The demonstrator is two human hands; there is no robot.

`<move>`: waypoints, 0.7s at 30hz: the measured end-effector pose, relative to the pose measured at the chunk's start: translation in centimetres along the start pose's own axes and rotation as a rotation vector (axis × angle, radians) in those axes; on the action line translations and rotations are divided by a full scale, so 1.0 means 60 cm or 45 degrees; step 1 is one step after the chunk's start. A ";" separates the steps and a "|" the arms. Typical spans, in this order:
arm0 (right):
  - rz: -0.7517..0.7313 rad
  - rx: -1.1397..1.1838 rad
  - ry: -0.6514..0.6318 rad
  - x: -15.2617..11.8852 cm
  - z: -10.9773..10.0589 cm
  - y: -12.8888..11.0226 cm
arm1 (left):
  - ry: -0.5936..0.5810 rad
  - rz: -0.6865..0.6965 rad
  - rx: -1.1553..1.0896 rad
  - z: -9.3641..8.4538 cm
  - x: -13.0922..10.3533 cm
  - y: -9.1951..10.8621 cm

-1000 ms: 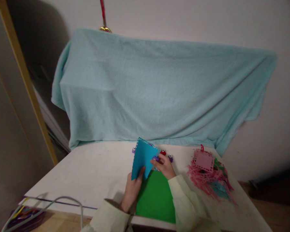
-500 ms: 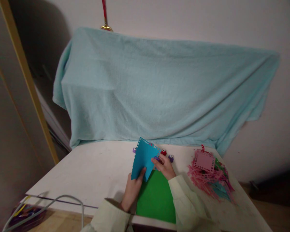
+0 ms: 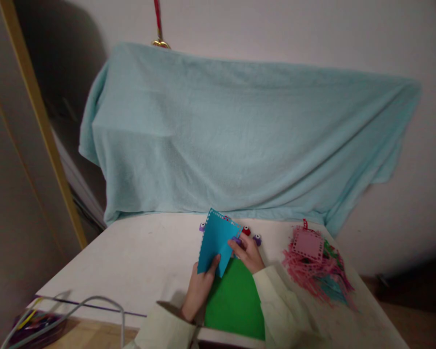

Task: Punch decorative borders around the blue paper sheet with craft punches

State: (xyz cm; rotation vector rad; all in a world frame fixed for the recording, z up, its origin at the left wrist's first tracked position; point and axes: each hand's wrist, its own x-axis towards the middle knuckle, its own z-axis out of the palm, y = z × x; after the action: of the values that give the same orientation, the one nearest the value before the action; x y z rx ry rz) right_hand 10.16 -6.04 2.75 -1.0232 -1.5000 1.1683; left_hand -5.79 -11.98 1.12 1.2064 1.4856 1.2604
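A blue sheet of paper (image 3: 216,240) with small punched shapes along its edges is held up above the table. My left hand (image 3: 200,286) pinches its lower edge, thumb on the near face. At the sheet's right edge, my right hand (image 3: 249,251) is closed on a small purple punch (image 3: 236,240). Beyond the hands lie a red punch (image 3: 246,230), a dark purple punch (image 3: 257,239) and a light purple one (image 3: 202,227). Under the hands rests a green sheet (image 3: 234,305).
To the right, a pink punched card (image 3: 307,244) lies on a heap of pink shredded paper (image 3: 305,278) with green and blue bits. A light blue cloth (image 3: 240,135) hangs behind the white table (image 3: 141,257). A grey curved tube (image 3: 94,298) is at the lower left.
The picture has shifted down slightly. Both hands keep their hold on the sheet and the purple punch, with almost no other movement.
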 end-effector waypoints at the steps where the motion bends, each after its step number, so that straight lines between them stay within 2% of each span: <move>1: -0.001 -0.009 -0.005 0.000 0.000 0.001 | 0.000 0.001 0.006 0.000 0.000 0.000; 9: 0.000 -0.013 0.002 0.000 0.000 -0.003 | -0.025 -0.012 0.044 -0.004 -0.001 0.005; 18: 0.070 0.105 0.027 0.001 -0.001 -0.017 | -0.066 -0.031 -0.058 -0.001 -0.002 0.003; 21: 0.097 0.133 0.038 0.001 0.000 -0.018 | -0.012 0.000 -0.138 0.003 -0.002 0.001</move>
State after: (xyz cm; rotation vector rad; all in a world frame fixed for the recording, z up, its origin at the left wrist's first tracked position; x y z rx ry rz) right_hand 10.05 -6.19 3.85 -1.0299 -1.3725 1.2663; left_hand -5.61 -12.05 1.13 1.1397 1.3920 1.3163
